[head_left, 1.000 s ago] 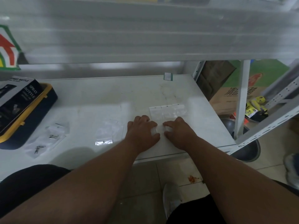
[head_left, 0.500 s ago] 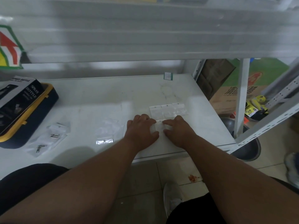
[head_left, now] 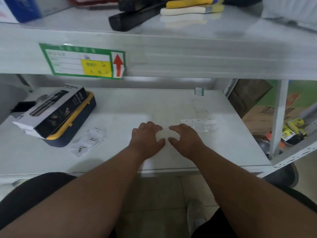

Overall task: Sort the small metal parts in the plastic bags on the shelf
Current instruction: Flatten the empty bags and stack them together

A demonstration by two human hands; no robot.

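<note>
Clear bag (head_left: 165, 133) pinched between both hands' fingers (head_left: 158, 128).

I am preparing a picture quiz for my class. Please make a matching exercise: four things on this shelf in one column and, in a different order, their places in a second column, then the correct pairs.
Things:
1. black box
2. bag with metal parts
3. strip of small empty bags
4. small green tag

Places:
A. at the back edge of the shelf, right of the middle
B. just beyond the right hand
C. far left, lying on a blue and yellow case
D. in front of the case, left of the left hand

Pairs: 1-C, 2-D, 3-B, 4-A
</note>
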